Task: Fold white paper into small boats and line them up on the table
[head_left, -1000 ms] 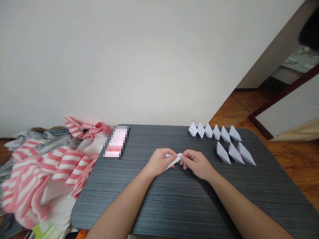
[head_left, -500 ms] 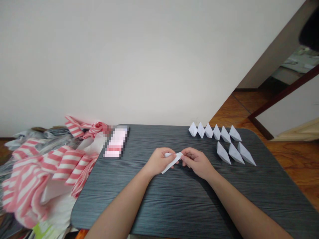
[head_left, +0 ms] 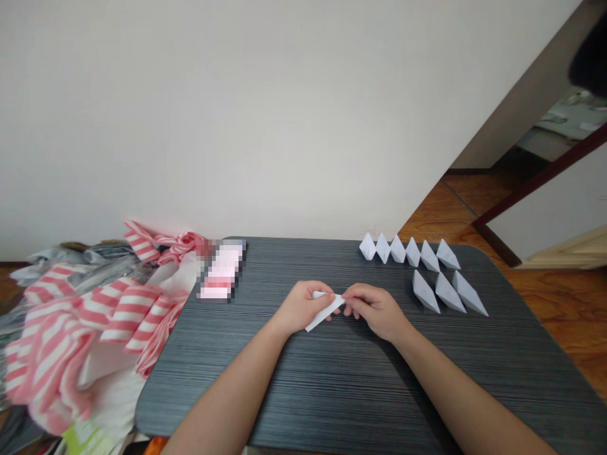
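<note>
Over the middle of the dark table, a folded piece of white paper (head_left: 323, 313) is held between both hands. My left hand (head_left: 304, 307) is closed on it, thumb on top, with part of the paper hidden behind the fingers. At the paper's right tip, my right hand (head_left: 372, 308) pinches the end between thumb and fingertips. To the right stand several folded white paper boats, a back row with one paper boat (head_left: 398, 249) near its middle and a front row of three with another paper boat (head_left: 449, 292) in its centre.
The dark wood-grain table (head_left: 303, 398) has rounded corners and meets a pale wall (head_left: 284, 126) at the back. A blurred-out flat pink-white object (head_left: 221, 270) lies at the table's left. Beyond that edge is a heap of red-and-white striped cloth (head_left: 128, 309). Wooden floor (head_left: 436, 208) shows at right.
My right thumb and fingers have shifted slightly and now pinch the paper's right tip. The paper has turned a little in my left hand. The paper boats have not moved.
</note>
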{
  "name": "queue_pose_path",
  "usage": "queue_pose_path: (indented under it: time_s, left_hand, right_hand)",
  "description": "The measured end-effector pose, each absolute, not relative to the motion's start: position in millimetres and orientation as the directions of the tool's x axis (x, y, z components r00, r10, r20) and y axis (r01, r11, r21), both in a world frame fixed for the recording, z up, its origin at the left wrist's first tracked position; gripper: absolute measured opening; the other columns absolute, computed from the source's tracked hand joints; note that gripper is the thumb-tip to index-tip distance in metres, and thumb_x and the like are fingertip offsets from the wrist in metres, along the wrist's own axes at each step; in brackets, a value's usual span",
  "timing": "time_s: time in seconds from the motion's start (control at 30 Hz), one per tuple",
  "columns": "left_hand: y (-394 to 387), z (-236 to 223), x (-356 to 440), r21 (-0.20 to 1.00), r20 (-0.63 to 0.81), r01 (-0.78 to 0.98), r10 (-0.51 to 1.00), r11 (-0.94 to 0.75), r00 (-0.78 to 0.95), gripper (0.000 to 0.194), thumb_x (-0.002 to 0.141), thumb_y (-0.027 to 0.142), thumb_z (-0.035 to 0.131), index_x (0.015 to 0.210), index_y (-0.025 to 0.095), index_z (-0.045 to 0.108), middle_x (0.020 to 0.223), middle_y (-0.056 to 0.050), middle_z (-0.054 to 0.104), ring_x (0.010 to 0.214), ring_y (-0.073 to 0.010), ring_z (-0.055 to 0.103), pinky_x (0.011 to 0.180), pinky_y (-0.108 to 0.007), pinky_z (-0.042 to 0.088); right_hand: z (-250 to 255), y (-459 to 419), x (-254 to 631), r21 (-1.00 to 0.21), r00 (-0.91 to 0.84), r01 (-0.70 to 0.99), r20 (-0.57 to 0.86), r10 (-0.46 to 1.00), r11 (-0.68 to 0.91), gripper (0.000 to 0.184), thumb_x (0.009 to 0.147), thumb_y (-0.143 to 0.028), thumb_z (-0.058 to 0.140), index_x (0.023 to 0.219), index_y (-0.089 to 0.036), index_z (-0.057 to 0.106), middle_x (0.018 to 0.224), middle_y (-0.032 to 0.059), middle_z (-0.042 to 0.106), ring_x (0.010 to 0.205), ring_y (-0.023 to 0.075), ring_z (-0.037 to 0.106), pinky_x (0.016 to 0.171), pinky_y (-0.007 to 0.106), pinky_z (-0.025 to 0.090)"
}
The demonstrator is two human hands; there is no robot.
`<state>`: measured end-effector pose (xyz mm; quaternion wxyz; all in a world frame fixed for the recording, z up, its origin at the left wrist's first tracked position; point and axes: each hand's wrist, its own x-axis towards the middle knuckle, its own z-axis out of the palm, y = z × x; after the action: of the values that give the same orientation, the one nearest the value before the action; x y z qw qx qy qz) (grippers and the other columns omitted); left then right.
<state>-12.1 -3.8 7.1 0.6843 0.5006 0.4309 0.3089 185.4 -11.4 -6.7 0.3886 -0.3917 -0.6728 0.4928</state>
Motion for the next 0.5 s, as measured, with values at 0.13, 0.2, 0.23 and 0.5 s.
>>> queue_pose_path:
  time_s: [0.13,0.2,0.23,0.5]
  left_hand:
    - [-3.7,6.9,-12.0,0.958,-0.255,-0.002,0.856,0.287,0.450,0.026,0.079,0.037,0.060,0.084,0.011,0.062,0.074,-0.009,0.069,0.056,-0.0108,0.060,0.050,-0.019,0.044]
    - [-3.6,6.8,-11.7,0.962,-0.239,-0.007,0.858,0.272,0.455,0.026,0.079,0.036,0.059,0.084,0.011,0.062,0.074,-0.009,0.068,0.057,-0.0110,0.060,0.051,-0.019,0.045]
    - [-3.6,6.8,-11.6,0.964,-0.234,-0.008,0.859,0.267,0.455,0.026,0.079,0.036,0.059,0.083,0.011,0.063,0.073,-0.008,0.068,0.057,-0.0111,0.060,0.052,-0.019,0.045]
    - [-2.9,7.4,-12.2,0.968,-0.230,0.016,0.863,0.249,0.449,0.026,0.078,0.036,0.059,0.082,0.011,0.064,0.071,-0.008,0.068,0.057,-0.0113,0.059,0.051,-0.019,0.044]
  right_hand:
    - [-3.5,-11.0,186.2,-0.959,-0.421,0.171,0.134,0.897,0.224,0.013,0.086,-0.020,0.052,0.086,-0.018,0.064,0.075,0.0026,0.063,0.054,0.0107,0.054,0.052,0.025,0.046]
    - [-2.2,-10.8,186.7,-0.953,-0.428,0.189,0.137,0.893,0.237,0.013,0.086,-0.018,0.051,0.086,-0.018,0.064,0.077,0.0028,0.063,0.054,0.0105,0.054,0.053,0.025,0.046]
    - [-1.8,-10.7,187.0,-0.950,-0.430,0.196,0.139,0.892,0.243,0.013,0.086,-0.018,0.051,0.086,-0.018,0.064,0.078,0.0030,0.064,0.055,0.0104,0.054,0.054,0.025,0.046]
    - [0.2,-11.2,187.0,-0.934,-0.455,0.201,0.177,0.873,0.295,0.010,0.085,-0.020,0.055,0.088,-0.018,0.065,0.083,0.0049,0.064,0.066,0.0135,0.058,0.057,0.024,0.046]
